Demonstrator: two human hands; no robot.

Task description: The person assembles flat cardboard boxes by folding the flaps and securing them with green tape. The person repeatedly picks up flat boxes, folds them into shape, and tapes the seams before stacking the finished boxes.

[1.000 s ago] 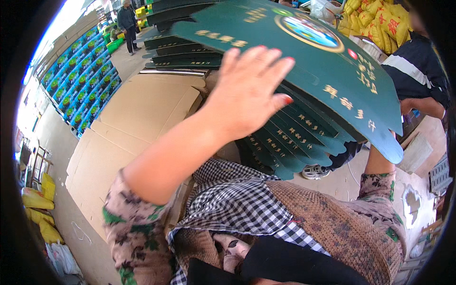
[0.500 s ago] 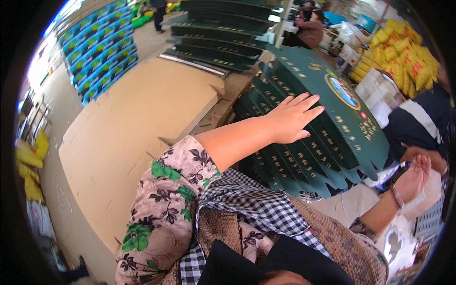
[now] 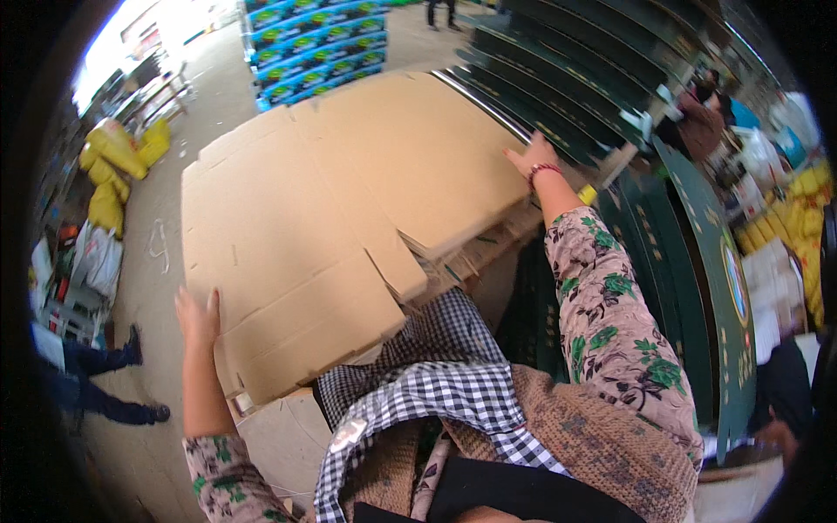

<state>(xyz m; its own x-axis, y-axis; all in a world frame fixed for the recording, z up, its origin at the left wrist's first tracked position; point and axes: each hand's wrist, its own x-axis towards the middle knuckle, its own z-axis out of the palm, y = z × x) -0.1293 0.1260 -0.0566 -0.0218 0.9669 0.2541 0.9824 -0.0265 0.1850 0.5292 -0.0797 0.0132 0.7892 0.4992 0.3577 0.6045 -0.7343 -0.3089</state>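
Left hand [image 3: 198, 315] is held open at the left edge of the cardboard [image 3: 305, 209], its thumb parted from the extended fingers; whether the edge is touched cannot be told. The right hand [image 3: 529, 159] is laid at the right edge, also opened, with thumb and fingers spread; no firm hold can be made out. Between them, brown and creased, the cardboard is spread flat before the checked apron [image 3: 453, 375]. Along its far right edge a metal strip [image 3: 479, 103] is seen, flanked by stacked green cartons [image 3: 567, 78]. Farther off, blue boxes [image 3: 318, 48] are piled, and yellow sacks [image 3: 113, 152] are heaped leftward.
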